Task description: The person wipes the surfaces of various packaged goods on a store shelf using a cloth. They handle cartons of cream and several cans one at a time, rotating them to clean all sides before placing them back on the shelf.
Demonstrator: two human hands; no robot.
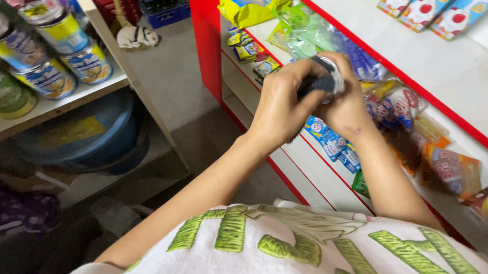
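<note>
Holding a small can [332, 75] between both hands, I keep it up in front of my chest, above the red-edged white shelf [452, 68]. My right hand [349, 105] is under and behind the can and closes around its body, so the shiny round top shows just above my right fingers. My left hand [280, 103] comes from the left side and presses a dark cloth [317, 84] against the near side of the can; its fingers are curled tight on the cloth. Both hands touch each other around the can, and neither is open.

The relation that matters: the can lies to the right of my left hand and directly inside my right hand. I think its long axis tilts up and away from me, toward the shelf, but the fingers hide most of the body, so I cannot tell the angle exactly. The right hand carries it; the left hand only meets it through the cloth.

Below and to the right of my hands, blue and white snack packets [330, 142] and orange packets [448, 168] lie on the shelf, near but not touching. Green bags [304, 34] lie beyond my hands. Far to the left of my left hand, well apart, labelled tins [52, 54] are stacked on a wooden shelf
</note>
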